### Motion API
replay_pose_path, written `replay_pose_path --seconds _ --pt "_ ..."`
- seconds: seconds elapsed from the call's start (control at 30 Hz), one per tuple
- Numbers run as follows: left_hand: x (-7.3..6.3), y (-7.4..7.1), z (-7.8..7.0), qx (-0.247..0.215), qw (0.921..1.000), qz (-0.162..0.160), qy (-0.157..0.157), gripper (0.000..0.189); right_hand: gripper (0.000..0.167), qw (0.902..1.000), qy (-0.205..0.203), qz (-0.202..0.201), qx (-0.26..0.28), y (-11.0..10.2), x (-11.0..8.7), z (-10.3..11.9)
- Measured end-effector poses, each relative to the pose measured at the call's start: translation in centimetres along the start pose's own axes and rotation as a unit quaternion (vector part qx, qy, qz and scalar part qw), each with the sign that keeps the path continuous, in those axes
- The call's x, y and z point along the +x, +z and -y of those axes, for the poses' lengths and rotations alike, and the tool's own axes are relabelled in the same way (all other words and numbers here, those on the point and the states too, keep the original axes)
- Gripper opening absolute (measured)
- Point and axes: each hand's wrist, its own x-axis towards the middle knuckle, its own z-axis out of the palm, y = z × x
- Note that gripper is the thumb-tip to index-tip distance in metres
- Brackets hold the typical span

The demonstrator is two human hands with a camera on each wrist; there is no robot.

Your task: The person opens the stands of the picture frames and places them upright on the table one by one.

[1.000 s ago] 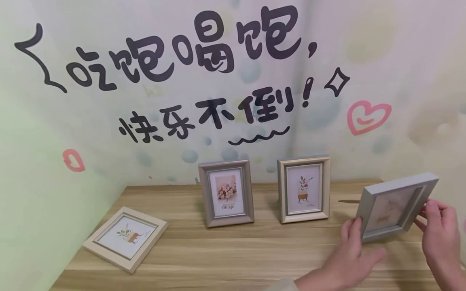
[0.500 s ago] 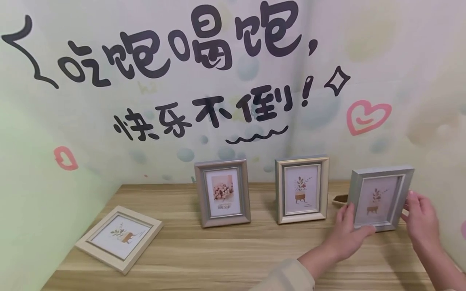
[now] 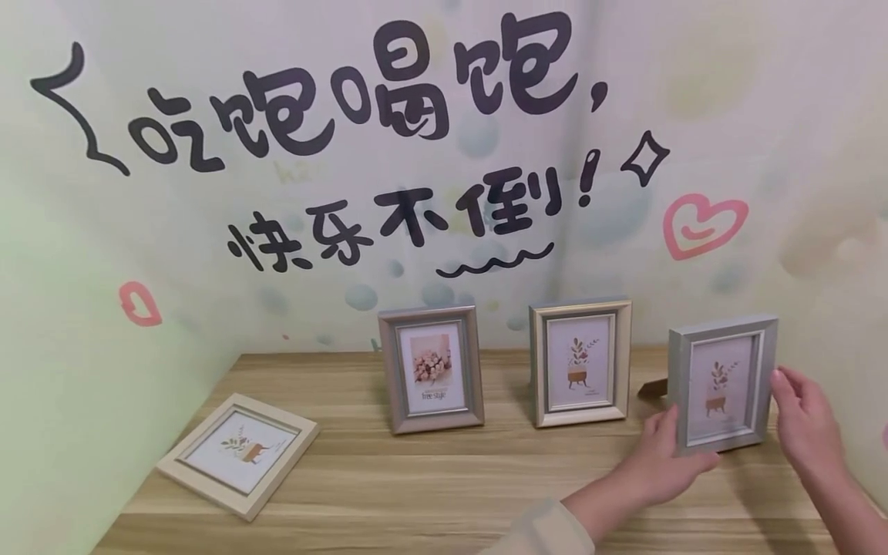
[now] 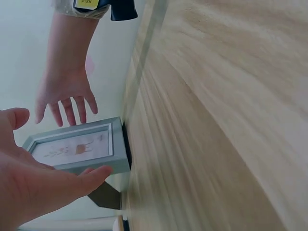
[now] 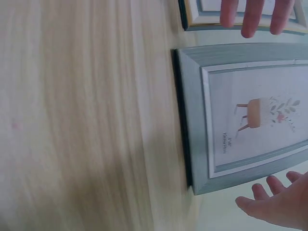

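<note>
A grey-blue picture frame (image 3: 761,385) with a potted-plant print stands upright at the right of the wooden table, its brown back leg (image 3: 652,390) showing behind it. At its left edge is my left hand (image 3: 648,466), thumb stretched out before the lower front corner. My right hand (image 3: 808,424) is beside the right edge, fingers extended. Both wrist views show the grey-blue frame (image 5: 196,120) between two spread hands, its lower edge on the table. In the left wrist view, the right hand (image 4: 67,89) has straight fingers pointing at the frame's side.
A cream-gold frame (image 3: 537,362) stands left of the grey-blue one, and a brownish-pink frame (image 3: 387,378) with a flower photo stands further left. A cream frame (image 3: 280,482) lies flat at the table's left. Behind rises a printed cloth wall (image 3: 486,254).
The grey-blue frame, tilted in both hands a second ago, has come left and down and now stands upright on the table. My hands have loosened from its sides.
</note>
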Motion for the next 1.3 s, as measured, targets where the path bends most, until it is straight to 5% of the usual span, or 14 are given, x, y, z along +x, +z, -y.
replay_pose_path --seconds 0.23,0.53,0.67,0.73,0.87,0.97,1.17,1.3 --pt "-2.1 -4.1 1.3 0.067 0.9952 0.067 0.024 0.065 0.06 0.9985 -0.03 -0.045 -0.003 0.1 -1.6 1.1" --pt "-4.9 -10.8 2.2 0.095 0.9804 0.158 0.068 0.056 0.061 0.9894 -0.005 -0.086 0.116 0.7 -4.8 6.9" --pt "-6.4 -14.1 2.7 0.089 0.9781 0.174 0.07 0.054 0.055 0.9825 -0.064 -0.082 0.154 1.5 -5.6 9.7" --pt "-7.3 -15.9 3.1 0.089 0.9781 0.173 0.073 0.052 0.052 0.9703 -0.114 -0.059 0.205 2.0 -6.0 10.9" --pt "-8.9 -19.4 3.9 0.087 0.9817 0.15 0.078 0.048 0.049 0.9296 -0.209 0.046 0.3 3.8 -7.2 13.4" --pt "-10.2 -21.9 4.7 0.076 0.9866 0.121 0.078 0.045 0.048 0.9154 -0.251 0.125 0.289 5.8 -8.2 15.8" --pt "-13.6 -26.4 7.2 0.036 0.9945 0.057 0.08 0.045 0.036 0.9128 -0.293 0.218 0.182 11.2 -10.8 20.4" --pt "-16.4 -29.0 8.9 0.043 0.9969 -0.002 0.066 0.049 0.034 0.8852 -0.303 0.305 0.177 15.5 -12.2 22.8"
